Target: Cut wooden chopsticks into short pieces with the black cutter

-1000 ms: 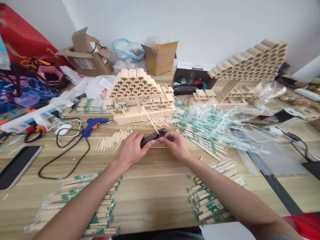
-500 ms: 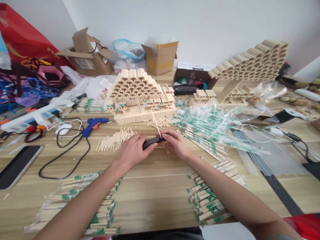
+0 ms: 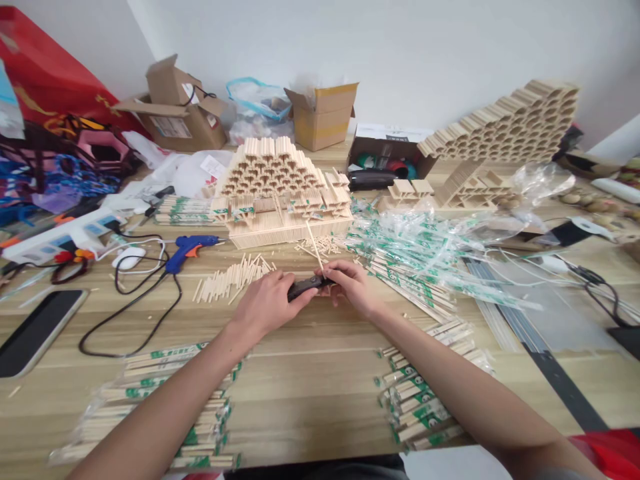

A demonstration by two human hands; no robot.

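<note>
Black tool (image 3: 305, 288) sits closed in the left hand (image 3: 267, 307); the right hand (image 3: 353, 287) pinches its far end; a thin wooden stick (image 3: 314, 245) rises there, above the counter (image 3: 300, 393), near a pile of cut sticks (image 3: 230, 280).

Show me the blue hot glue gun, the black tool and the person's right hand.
blue hot glue gun (image 3: 189, 247): head view, on its blue body
black tool (image 3: 303, 289): head view, on the part showing between the hands
right hand (image 3: 353, 288): head view, on the back of the hand
</note>
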